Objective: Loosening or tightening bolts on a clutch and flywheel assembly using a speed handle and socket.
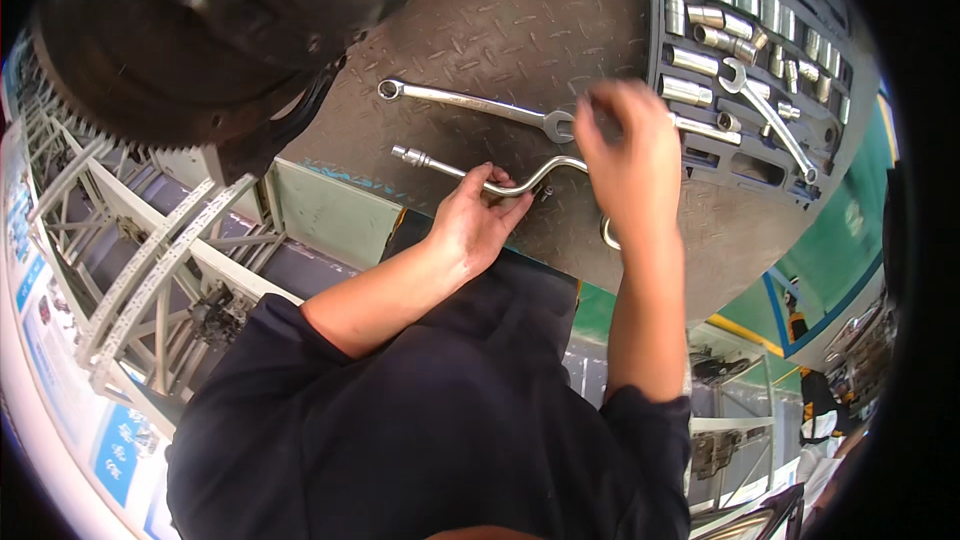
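Observation:
A shiny speed brace with a cranked shaft lies in the fingers of my left hand, which are closed round it near the bend. A socket sits on the brace's far left end. The brace's other part runs right, passing behind my right hand. That hand is raised over it and its fingers are smeared by motion, so I cannot tell whether they hold anything. Just beyond the brace, a long combination wrench rests on the metal tabletop, its open jaw close to my right fingers.
At the right stands a grey tool case with rows of sockets, and a smaller wrench lying across it. A large dark toothed machine part overhangs the upper left. The tread-plate table has its near edge close to my body.

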`<state>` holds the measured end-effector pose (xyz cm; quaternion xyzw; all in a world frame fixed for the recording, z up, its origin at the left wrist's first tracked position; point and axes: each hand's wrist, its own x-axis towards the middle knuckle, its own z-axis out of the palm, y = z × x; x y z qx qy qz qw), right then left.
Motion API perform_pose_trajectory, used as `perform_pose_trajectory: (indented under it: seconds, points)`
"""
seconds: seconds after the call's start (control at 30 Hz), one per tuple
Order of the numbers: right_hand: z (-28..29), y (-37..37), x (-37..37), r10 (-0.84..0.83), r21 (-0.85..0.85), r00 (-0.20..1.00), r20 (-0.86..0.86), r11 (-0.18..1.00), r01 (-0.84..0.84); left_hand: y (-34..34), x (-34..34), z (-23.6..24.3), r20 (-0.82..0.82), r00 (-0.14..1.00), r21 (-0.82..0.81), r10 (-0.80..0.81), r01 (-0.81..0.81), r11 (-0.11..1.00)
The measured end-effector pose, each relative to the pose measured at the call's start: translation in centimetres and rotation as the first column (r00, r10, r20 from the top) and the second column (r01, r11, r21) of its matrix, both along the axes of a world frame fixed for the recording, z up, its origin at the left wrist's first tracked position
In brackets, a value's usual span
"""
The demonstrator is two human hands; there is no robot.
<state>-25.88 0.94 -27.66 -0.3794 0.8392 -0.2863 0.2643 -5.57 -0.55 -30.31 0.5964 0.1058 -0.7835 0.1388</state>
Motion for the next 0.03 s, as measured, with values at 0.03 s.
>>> perform_pose_trajectory:
  seconds: [0.03]
  points:
    - [0.16,0.29,0.17,0.044,-0.089,0.998,-0.034,0.995,-0.046,0.21,0.34,0.33,0.072,0.995,-0.005,-0.076,0.076,0.997]
